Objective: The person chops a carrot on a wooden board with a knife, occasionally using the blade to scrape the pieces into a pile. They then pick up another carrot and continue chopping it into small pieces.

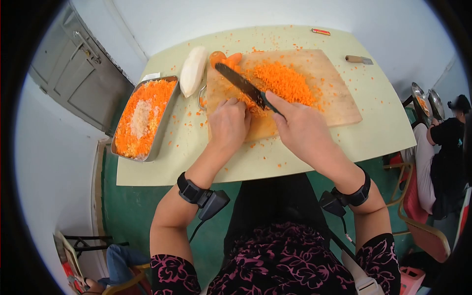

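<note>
My right hand is closed round the dark handle of a kitchen knife. Its wide blade points up and left over the wooden cutting board, with orange bits stuck to it. Close beside the blade, my left hand has its fingers curled down on cut carrot at the board's left part; the fingertips are partly hidden. A heap of chopped carrot covers the middle of the board. Larger carrot pieces lie at its upper left corner.
A metal tray of chopped orange and pale food stands left. A peeled white radish lies beside the board. A wooden-handled tool and a red lighter lie farther off. Another person sits at right, near chairs.
</note>
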